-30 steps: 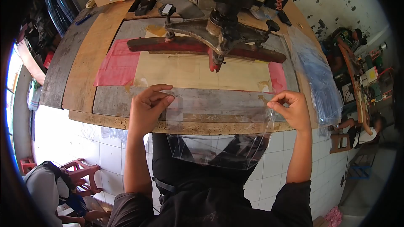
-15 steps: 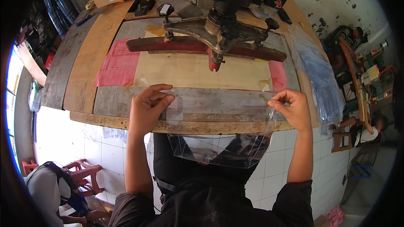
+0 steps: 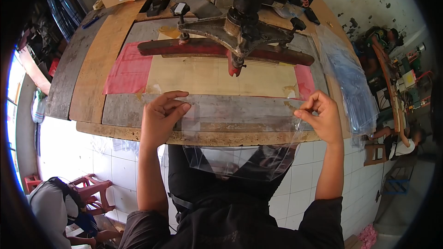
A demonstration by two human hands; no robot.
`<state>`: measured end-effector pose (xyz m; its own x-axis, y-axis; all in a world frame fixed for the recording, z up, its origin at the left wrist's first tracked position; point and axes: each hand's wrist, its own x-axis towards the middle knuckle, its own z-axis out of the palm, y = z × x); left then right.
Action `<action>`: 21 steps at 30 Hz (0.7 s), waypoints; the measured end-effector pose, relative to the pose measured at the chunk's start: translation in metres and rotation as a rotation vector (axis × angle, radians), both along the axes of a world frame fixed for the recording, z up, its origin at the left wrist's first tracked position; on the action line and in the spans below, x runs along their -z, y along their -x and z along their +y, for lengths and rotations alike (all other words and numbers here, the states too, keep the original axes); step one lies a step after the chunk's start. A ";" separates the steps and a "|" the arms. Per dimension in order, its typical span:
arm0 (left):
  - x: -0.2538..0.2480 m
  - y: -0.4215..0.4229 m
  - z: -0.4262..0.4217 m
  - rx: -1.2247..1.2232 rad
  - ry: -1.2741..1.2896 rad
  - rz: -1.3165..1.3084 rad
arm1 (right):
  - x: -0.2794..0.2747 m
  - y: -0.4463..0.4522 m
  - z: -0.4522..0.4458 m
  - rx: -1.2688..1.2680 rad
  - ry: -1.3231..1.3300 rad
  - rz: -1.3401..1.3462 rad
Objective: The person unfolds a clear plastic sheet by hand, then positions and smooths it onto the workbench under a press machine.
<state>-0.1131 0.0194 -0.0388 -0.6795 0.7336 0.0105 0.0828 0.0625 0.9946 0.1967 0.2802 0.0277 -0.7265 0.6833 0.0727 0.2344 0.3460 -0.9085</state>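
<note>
Clear plastic sheet (image 3: 240,152) hangs spread between your two hands, its upper part in front of the workbench (image 3: 87,80), its lower part drooping past the near edge towards your lap. Your left hand (image 3: 159,117) seems to pinch its upper left corner between thumb and bent fingers, index stretched out above; your right hand (image 3: 324,115) seems to pinch the upper right corner, though the film is too thin to see well at the fingertips. As far as can be judged, picking it up and opening it out are done; laying it down is not. Ahead of it, the pale yellow sheet (image 3: 207,80) lies on the bench with the red bar (image 3: 203,50) of the press above it. More film (image 3: 348,94) lies along the bench's right edge, apart from the piece you hold.
</note>
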 end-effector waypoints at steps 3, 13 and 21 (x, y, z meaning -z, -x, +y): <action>0.000 0.000 0.000 0.001 -0.002 0.005 | 0.003 -0.002 0.003 -0.039 -0.012 0.010; 0.000 0.001 -0.001 0.001 0.015 0.004 | -0.002 -0.008 0.006 -0.107 -0.007 0.019; 0.002 -0.001 -0.003 0.004 -0.024 -0.007 | 0.008 -0.009 -0.003 -0.031 -0.052 0.009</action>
<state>-0.1124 0.0165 -0.0408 -0.6766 0.7360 0.0236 0.0759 0.0378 0.9964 0.2056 0.2771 0.0197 -0.7463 0.6558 0.1142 0.2152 0.4000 -0.8909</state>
